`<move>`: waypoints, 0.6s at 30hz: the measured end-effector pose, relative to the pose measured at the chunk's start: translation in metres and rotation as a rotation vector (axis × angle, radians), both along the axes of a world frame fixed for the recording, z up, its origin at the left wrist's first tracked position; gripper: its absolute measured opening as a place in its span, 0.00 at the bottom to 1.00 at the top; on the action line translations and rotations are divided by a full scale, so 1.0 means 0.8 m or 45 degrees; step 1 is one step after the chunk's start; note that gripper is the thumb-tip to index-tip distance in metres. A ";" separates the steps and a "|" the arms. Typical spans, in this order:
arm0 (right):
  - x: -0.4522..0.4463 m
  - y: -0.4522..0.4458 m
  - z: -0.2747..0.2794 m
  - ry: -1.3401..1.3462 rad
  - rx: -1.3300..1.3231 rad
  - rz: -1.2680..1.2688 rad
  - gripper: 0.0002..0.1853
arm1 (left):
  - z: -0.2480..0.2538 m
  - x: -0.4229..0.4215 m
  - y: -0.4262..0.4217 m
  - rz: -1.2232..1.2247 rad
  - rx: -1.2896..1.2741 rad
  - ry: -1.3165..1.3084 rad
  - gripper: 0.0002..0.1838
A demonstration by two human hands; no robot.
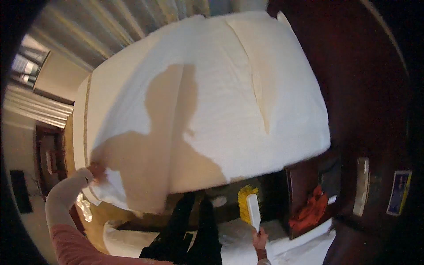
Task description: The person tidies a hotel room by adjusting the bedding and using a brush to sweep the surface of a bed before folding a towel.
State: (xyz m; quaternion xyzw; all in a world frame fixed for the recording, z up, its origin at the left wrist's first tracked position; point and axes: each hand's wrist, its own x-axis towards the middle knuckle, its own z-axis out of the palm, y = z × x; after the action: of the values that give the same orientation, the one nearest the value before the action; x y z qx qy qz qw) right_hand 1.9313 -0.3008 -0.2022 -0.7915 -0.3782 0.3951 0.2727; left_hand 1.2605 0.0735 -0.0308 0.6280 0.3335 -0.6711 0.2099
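A bed with a white sheet (221, 106) spread over its mattress fills the middle of the view, and my shadow falls across it. My left hand (98, 172) is at the near left edge, closed on a part of the sheet that looks lifted and blurred; its fingers are partly hidden. Low in the view, my right hand (260, 239) grips the handle of a hand brush (251, 206) with a white back and yellow bristles. The brush points upward, apart from the bed.
A dark wooden headboard (304, 48) rises at the right. Beside the bed stands a dark nightstand with an orange-red cloth (311, 207) on it. Pale curtains (101, 26) hang along the far side. White bedding (282, 251) lies behind my legs.
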 end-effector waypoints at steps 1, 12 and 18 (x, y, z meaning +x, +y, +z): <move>-0.011 0.023 -0.007 0.026 0.050 -0.035 0.17 | 0.006 -0.050 -0.001 0.096 0.103 0.046 0.14; -0.203 0.480 0.047 -0.149 0.259 0.362 0.14 | -0.199 0.204 -0.016 0.824 0.668 -1.757 0.26; -0.345 0.802 0.002 -0.669 0.539 0.631 0.11 | -0.282 0.382 0.124 0.691 1.262 -1.699 0.33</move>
State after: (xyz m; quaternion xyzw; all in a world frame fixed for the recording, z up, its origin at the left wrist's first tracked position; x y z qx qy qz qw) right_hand 1.6549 0.3408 -0.2005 -0.6770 -0.6868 0.1468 0.2203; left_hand 1.5660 0.1729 -0.2565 0.8076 0.5324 0.1321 0.2164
